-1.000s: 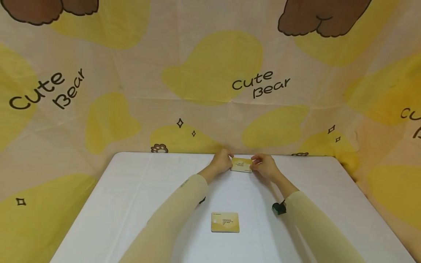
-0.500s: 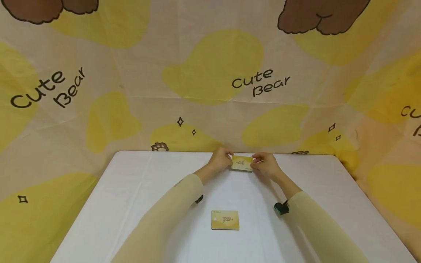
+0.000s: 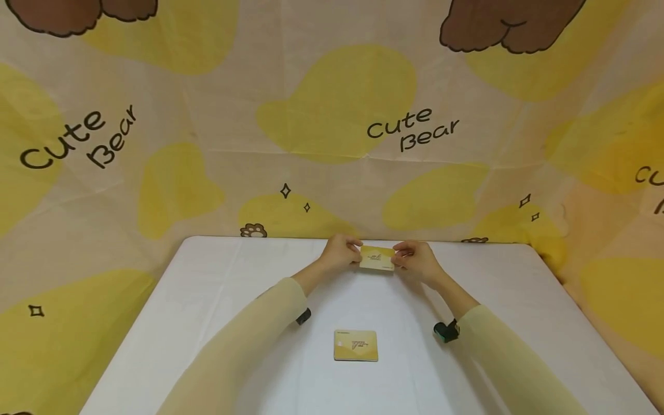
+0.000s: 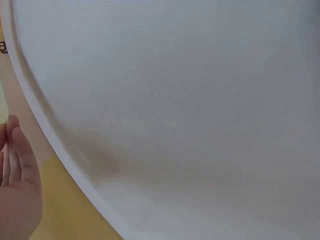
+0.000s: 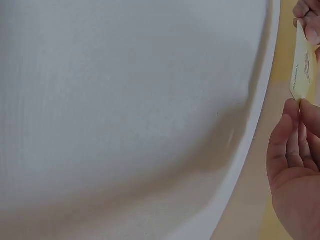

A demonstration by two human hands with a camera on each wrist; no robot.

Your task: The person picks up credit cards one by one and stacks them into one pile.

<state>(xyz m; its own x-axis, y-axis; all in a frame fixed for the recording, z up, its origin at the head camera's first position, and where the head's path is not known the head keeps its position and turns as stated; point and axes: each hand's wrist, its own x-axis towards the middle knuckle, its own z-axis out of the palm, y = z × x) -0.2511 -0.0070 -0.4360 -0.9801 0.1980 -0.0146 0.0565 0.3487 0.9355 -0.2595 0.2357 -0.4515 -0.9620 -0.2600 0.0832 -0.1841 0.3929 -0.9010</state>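
Observation:
Near the far edge of the white table, a yellow card with dark print is held between both hands. My left hand pinches its left edge, and my right hand pinches the right edge. In the right wrist view the thin card is seen nearly side-on, gripped at its near end by the right thumb and fingers. The left wrist view shows only part of the left hand at its left border. A second yellow card, possibly a stack, lies flat nearer to me.
Behind the table hangs a cloth with yellow patches and "Cute Bear" lettering; it also covers the sides. Dark wrist devices sit under the forearms. The far table edge runs just behind the hands.
The held card and the left hand have shifted slightly left, and the left forearm has swung outward. Both hands keep their grip. The card on the table stays in place.

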